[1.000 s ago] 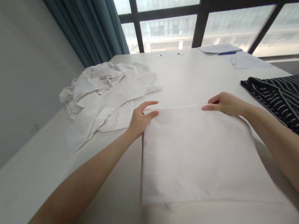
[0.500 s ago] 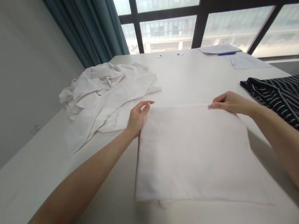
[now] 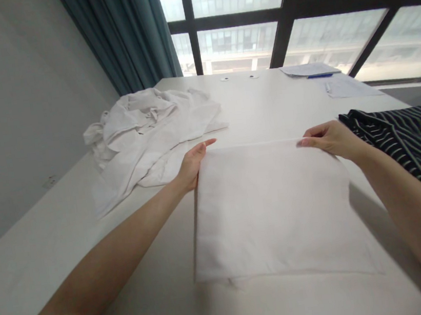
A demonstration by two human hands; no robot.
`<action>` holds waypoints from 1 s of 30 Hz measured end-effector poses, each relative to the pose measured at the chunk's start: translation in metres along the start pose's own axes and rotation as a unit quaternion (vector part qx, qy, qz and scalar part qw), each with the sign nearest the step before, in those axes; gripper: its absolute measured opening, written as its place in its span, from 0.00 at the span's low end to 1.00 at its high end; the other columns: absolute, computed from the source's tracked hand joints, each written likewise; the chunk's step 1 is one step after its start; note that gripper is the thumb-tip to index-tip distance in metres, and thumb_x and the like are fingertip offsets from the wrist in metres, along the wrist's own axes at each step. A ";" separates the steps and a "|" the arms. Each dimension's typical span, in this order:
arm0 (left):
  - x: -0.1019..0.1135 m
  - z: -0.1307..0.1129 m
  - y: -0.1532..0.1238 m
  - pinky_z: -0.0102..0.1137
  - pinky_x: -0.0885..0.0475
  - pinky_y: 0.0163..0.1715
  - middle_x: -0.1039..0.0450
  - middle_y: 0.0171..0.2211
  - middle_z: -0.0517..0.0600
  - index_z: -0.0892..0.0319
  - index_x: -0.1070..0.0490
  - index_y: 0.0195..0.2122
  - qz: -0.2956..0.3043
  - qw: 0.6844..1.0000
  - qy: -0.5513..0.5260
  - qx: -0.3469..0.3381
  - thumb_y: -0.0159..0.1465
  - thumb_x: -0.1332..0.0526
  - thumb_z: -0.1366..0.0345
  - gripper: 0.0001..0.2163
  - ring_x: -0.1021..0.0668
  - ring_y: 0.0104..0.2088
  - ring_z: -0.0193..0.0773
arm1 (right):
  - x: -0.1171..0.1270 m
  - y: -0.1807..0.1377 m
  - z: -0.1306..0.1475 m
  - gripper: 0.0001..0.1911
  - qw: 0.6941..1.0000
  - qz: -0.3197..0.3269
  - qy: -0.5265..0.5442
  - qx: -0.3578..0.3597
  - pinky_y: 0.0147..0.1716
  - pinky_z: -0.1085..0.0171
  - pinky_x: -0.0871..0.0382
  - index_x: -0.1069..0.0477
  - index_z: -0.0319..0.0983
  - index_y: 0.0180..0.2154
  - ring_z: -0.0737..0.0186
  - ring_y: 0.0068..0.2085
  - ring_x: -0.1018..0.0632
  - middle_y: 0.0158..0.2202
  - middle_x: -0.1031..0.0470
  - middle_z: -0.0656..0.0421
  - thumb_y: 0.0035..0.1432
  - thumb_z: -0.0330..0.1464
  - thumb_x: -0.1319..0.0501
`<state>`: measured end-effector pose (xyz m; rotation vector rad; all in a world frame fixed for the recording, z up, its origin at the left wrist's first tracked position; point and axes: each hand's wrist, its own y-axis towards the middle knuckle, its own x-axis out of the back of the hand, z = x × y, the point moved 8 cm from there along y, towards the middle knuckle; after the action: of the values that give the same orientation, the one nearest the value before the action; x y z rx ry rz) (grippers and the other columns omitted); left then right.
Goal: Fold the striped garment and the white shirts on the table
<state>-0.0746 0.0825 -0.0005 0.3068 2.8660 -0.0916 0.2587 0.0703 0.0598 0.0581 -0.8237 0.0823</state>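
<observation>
A folded white cloth spans the space between my two hands, its far edge pulled straight. My left hand pinches the far left corner between thumb and fingers, with one finger stretched out past the edge. At the far right corner my right hand grips the cloth, thumb on top and fingers curled. The near edge hangs low over the table, and I cannot tell whether it touches. A heap of white cloth lies just beyond my left hand.
On the white table, a black striped cloth lies at the right. Papers and a blue pen rest at the far right. A teal curtain and a window stand behind the table; a wall bounds the left.
My right hand has moved slightly right and away from me, and my left hand slightly left. The cloth's far edge is stretched a little wider; its near right corner has risen slightly.
</observation>
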 end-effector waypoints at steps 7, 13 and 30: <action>-0.005 0.010 0.003 0.41 0.23 0.44 0.19 0.38 0.59 0.62 0.23 0.41 0.085 0.994 -0.033 0.068 0.64 0.40 0.47 0.21 0.19 0.44 0.51 | 0.016 0.000 -0.025 0.20 0.998 -0.053 0.039 -0.015 0.21 0.64 0.48 0.22 0.37 0.28 0.66 0.23 0.37 0.20 0.32 0.58 0.50 0.49 0.35; -0.002 0.013 0.003 0.40 0.23 0.45 0.19 0.34 0.58 0.66 0.23 0.35 0.076 0.994 -0.050 0.057 0.65 0.37 0.57 0.14 0.18 0.41 0.48 | 0.013 0.002 -0.040 0.19 0.996 -0.014 0.078 -0.045 0.27 0.63 0.42 0.23 0.33 0.31 0.64 0.28 0.32 0.27 0.27 0.54 0.54 0.45 0.37; 0.000 0.015 0.006 0.35 0.24 0.42 0.19 0.31 0.57 0.68 0.22 0.37 0.074 0.989 -0.088 0.093 0.68 0.41 0.62 0.13 0.18 0.36 0.43 | -0.010 -0.003 -0.038 0.20 0.963 0.087 0.236 -0.093 0.20 0.67 0.46 0.28 0.38 0.25 0.69 0.21 0.36 0.20 0.34 0.63 0.41 0.47 0.29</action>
<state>-0.0700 0.0876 -0.0152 0.5200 2.6537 -0.3405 0.2801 0.0700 0.0268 -0.2072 -0.3552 0.1768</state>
